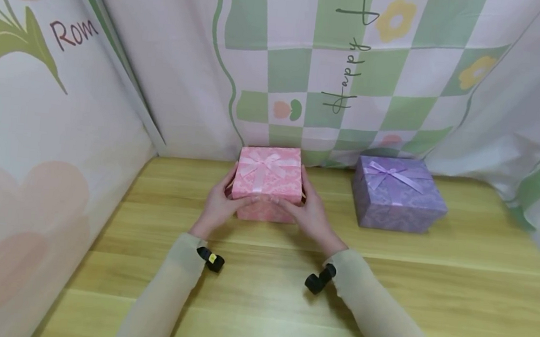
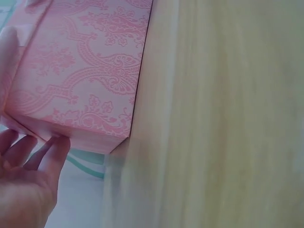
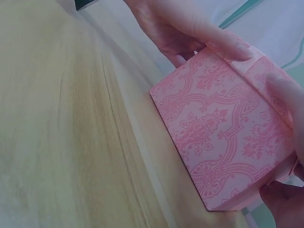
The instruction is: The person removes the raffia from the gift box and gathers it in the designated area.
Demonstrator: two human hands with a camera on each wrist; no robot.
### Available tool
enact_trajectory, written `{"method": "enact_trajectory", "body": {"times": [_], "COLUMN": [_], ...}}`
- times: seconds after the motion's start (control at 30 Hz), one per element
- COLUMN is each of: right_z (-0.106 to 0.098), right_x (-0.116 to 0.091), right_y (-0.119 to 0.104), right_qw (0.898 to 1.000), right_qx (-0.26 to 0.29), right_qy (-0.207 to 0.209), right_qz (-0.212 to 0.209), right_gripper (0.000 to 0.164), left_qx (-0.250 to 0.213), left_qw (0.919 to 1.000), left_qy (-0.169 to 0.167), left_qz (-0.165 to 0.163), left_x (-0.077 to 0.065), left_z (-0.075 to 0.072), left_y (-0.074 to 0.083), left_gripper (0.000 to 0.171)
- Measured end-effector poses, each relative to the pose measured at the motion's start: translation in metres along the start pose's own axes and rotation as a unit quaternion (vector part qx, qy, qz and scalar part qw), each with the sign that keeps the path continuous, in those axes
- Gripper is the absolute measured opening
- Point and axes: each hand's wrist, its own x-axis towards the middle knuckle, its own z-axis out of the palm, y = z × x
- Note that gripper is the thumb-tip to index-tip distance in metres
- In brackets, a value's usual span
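A pink gift box [image 1: 266, 211] with a damask pattern and a ribbon bow on its lid [image 1: 278, 183] sits near the back of the wooden table. My left hand [image 1: 220, 204] holds its left side, the thumb lying along the front at the lid's edge. On the opposite side my right hand [image 1: 312, 210] grips it in the same way, its thumb also across the front. The left wrist view shows bent fingers [image 2: 47, 159] pressed to the box's side close to the lid's lower edge. In the right wrist view both thumbs reach over the patterned front [image 3: 213, 128].
A purple gift box [image 1: 398, 202] with a lilac bow stands at the right, apart from the pink one. Behind both hangs a green-and-white checked curtain [image 1: 289, 67]. Another printed cloth [image 1: 59, 126] borders the wooden table [image 1: 256, 308] on the left.
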Motion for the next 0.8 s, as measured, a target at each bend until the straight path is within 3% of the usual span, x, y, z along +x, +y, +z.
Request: {"method": "enact_trajectory", "body": {"times": [0.33, 0.6, 0.8], "right_z": [-0.002, -0.007, -0.013], "right_x": [0.001, 0.007, 0.009], "right_y": [-0.012, -0.025, -0.035], "right_qw": [0.999, 0.999, 0.999], "right_qx": [-0.030, -0.043, -0.031], "right_qy": [0.006, 0.003, 0.002], "right_qz": [0.027, -0.003, -0.033], "right_gripper": [0.108, 0.108, 0.101], "left_qx": [0.024, 0.021, 0.015], "left_qw": [0.9993, 0.9981, 0.9973], "left_qy": [0.005, 0.007, 0.027], "left_qz": [0.028, 0.057, 0.067], "left_x": [0.002, 0.004, 0.003], "left_z": [-0.002, -0.008, -0.013], "left_y": [0.009, 0.027, 0.040], "left_gripper": [0.097, 0.093, 0.072]}}
